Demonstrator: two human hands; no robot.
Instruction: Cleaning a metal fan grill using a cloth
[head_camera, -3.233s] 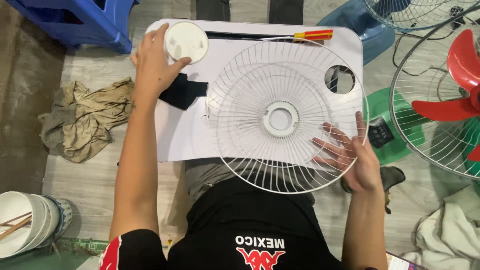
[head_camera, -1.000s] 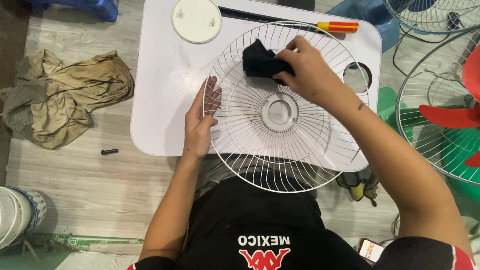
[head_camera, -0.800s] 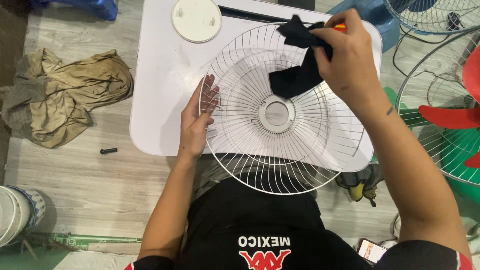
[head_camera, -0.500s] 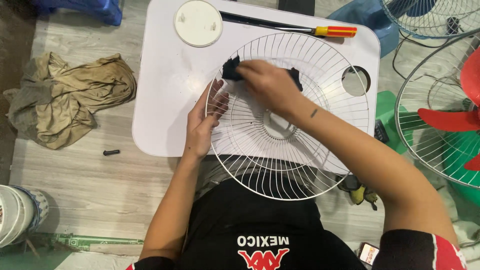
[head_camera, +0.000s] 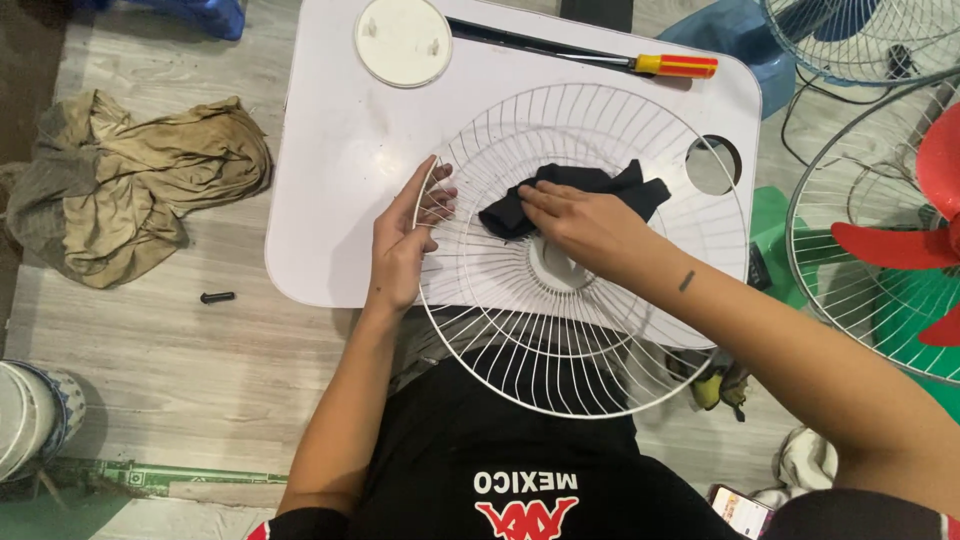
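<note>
**Cloth on fan grille**

Black cloth (head_camera: 575, 195) lies on white fan grille (head_camera: 585, 250), pressed under right hand (head_camera: 590, 225); left hand (head_camera: 405, 245) clenched on grille's left rim; grille overhangs white counter (head_camera: 330, 200); screwdriver (head_camera: 600, 60) and round cap (head_camera: 403, 40) behind.

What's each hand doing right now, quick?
Left hand: fingers closed on the white fan guard rim.
Right hand: pressing the black cloth onto the guard.
</note>
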